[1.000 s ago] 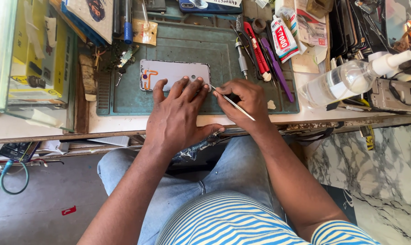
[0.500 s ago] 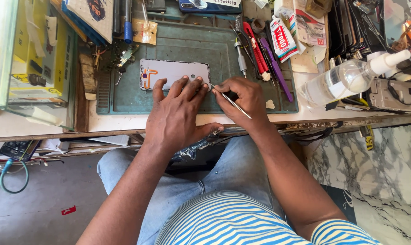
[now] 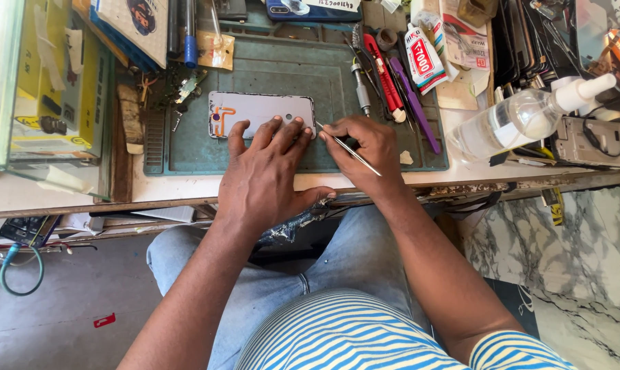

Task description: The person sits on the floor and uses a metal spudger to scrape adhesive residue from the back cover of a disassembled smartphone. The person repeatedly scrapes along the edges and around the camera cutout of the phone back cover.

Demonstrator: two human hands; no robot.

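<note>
A grey phone back panel with an orange flex strip lies flat on the green work mat. My left hand presses its spread fingers on the panel's near edge. My right hand grips thin metal tweezers, whose tip touches the panel's right end.
Red and purple hand tools, a glue tube and a clear spray bottle lie right of the mat. Yellow boxes stand on the left. Phone parts and a dark phone line the back. The bench edge runs above my knees.
</note>
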